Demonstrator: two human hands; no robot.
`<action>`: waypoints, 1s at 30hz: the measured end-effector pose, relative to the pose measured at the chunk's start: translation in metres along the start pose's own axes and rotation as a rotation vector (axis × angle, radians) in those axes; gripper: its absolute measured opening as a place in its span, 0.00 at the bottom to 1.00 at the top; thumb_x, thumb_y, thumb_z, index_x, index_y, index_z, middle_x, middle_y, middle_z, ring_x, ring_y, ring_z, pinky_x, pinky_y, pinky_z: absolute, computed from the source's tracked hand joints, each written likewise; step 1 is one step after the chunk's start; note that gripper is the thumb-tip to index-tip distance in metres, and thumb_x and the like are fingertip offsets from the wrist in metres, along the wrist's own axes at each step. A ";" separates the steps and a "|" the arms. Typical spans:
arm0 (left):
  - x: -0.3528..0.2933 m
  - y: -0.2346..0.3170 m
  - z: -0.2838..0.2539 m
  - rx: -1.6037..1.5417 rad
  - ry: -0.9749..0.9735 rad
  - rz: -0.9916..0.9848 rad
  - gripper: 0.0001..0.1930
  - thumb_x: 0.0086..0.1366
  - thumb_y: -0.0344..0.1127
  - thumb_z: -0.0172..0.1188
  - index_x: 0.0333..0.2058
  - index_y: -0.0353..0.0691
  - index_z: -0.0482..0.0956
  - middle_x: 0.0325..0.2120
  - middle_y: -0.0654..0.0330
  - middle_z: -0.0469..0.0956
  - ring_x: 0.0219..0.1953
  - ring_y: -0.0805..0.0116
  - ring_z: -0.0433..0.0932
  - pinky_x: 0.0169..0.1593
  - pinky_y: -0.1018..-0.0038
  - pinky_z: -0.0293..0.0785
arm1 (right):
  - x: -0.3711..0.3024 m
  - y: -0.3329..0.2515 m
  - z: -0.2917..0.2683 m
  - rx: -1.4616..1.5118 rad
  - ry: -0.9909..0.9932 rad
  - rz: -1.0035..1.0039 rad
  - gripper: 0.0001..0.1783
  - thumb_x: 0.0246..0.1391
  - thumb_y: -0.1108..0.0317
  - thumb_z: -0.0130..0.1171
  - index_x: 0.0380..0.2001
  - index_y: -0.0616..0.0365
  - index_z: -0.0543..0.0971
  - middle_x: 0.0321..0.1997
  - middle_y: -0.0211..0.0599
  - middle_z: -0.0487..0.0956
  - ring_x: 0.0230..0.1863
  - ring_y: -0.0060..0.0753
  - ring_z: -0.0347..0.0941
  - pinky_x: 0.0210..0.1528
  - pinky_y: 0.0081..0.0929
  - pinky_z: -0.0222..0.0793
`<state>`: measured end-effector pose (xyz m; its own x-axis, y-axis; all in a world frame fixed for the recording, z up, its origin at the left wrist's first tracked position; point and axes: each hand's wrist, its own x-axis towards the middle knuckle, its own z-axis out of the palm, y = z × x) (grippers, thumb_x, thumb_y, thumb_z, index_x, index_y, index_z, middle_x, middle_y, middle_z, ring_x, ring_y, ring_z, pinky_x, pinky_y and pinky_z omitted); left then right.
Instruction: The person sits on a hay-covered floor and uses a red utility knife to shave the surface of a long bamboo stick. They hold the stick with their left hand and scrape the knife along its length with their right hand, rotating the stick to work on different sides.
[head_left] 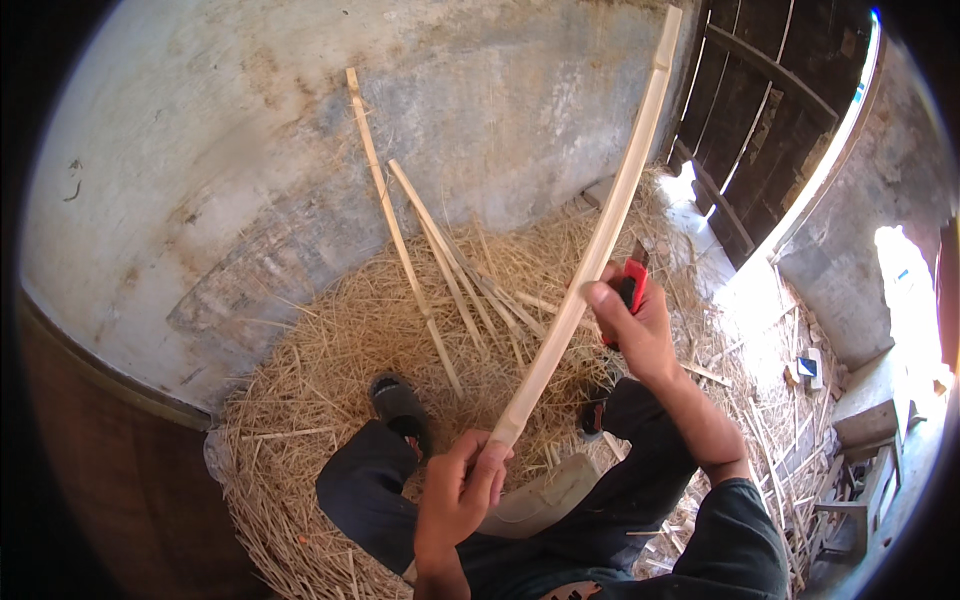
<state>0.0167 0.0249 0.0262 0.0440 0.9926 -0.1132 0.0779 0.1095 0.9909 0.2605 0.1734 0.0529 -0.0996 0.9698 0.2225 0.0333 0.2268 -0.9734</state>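
A long, pale split bamboo strip (602, 240) slants up from my lap toward the upper right. My left hand (462, 490) is closed around its lower end. Farther up, my right hand (637, 325) grips a red and black utility knife (632, 283), its short blade pointing upward. The right thumb lies against the strip's side, while the knife sits on the strip's right, beyond the thumb. Part of the knife's handle is hidden by my fingers.
Several bamboo strips (400, 240) lean on the stained wall (270, 130) or lie over the straw-like shavings (300, 420). A shoe (398, 400) shows between strips and my knee. Dark wooden door (760, 120) stands at upper right; wooden furniture (862, 500) sits at right.
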 end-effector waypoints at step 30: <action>0.002 0.017 0.016 0.168 0.348 0.229 0.13 0.80 0.39 0.60 0.38 0.34 0.79 0.19 0.69 0.73 0.21 0.86 0.65 0.24 0.80 0.57 | -0.041 -0.009 0.031 -0.797 -0.150 -0.852 0.19 0.56 0.53 0.76 0.44 0.53 0.87 0.24 0.25 0.72 0.18 0.26 0.74 0.18 0.29 0.67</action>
<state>0.0340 0.0280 0.0414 -0.2569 0.9518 0.1673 0.2670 -0.0965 0.9589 0.2336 0.1293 0.0509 -0.5039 0.4701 0.7246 0.5068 0.8402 -0.1926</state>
